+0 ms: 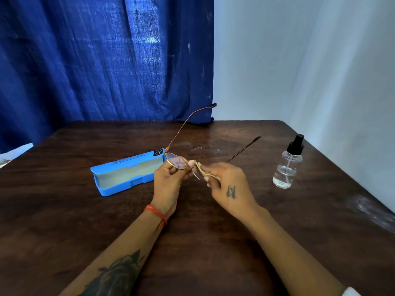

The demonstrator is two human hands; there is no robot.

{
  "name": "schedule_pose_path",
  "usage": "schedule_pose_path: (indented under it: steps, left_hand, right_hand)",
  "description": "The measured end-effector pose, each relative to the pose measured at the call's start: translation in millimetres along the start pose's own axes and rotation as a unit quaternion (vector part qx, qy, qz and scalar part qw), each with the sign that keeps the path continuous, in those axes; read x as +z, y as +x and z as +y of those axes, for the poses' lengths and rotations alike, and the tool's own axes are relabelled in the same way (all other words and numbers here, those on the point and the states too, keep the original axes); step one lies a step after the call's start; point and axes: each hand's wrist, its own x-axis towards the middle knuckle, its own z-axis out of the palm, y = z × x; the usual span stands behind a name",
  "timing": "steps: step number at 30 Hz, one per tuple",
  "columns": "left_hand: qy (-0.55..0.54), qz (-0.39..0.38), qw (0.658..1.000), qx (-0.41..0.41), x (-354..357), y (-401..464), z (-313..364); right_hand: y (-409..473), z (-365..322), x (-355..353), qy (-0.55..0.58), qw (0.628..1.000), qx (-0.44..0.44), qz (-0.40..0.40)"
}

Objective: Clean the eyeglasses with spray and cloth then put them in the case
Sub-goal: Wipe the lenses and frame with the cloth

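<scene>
Eyeglasses [176, 163]: mid-table, left hand [168, 180] pinching the bridge.
Cloth [210, 175]: right hand [227, 184] pinches it around one lens.
Risk: hard rubbing bends the thin frame.
Case [126, 174]: open, nine o'clock.
Spray bottle [287, 165]: three o'clock.

My glasses [176, 163] have a thin gold frame, and the cloth [210, 175] is beige. The case [128, 173] is bright blue with a pale grey lining. The bottle [287, 167] is clear with a black top. Dark brown table [203, 242], deep blue curtain [106, 60], orange thread [155, 213] on my wrist.
</scene>
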Motion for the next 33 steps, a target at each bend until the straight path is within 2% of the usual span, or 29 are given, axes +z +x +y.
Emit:
schedule_pose_path:
  steps: [3,6,8,12,16,22,24,27,29,30,32,33]
  left_hand:
    - [0.016,-0.006,1.000,0.011,-1,-1,1]
    - [0.025,-0.005,1.000,0.017,0,-1,2]
    - [0.028,0.002,0.999,0.017,1,-1,3]
    - [0.035,0.017,0.999,0.008,3,-2,3]
    - [0.027,0.019,0.999,0.002,4,-2,3]
    - [0.051,0.013,0.999,0.001,2,-2,2]
    - [0.050,0.016,0.999,-0.004,2,-2,3]
    - [0.050,0.027,0.998,-0.010,3,-1,2]
    - [0.050,0.030,0.998,-0.010,3,0,2]
    - [0.054,0.030,0.998,-0.007,3,0,2]
    - [0.059,0.026,0.998,-0.003,2,-1,2]
    - [0.057,0.024,0.998,-0.004,2,-1,2]
  right_hand:
    - [-2,-2,-2,0.045,0.998,-0.031,-0.009]
    - [0,0,-6,0.078,0.996,-0.006,-0.039]
    - [1,2,-8,0.049,0.998,0.012,-0.045]
    - [-1,1,-6,-0.054,0.998,-0.010,-0.031]
    - [-2,-4,2,-0.047,0.999,-0.022,0.006]
    - [-2,-7,1,0.038,0.999,0.009,-0.018]
    - [-1,-8,-4,0.035,0.999,0.025,-0.033]
    - [1,-8,-13,0.074,0.988,0.116,-0.065]
    - [4,-8,-23,0.189,0.961,0.193,-0.055]
    - [6,-7,-28,0.285,0.931,0.224,-0.045]
    - [9,-4,-35,0.474,0.837,0.269,-0.046]
    - [10,-3,-36,0.534,0.795,0.282,-0.057]
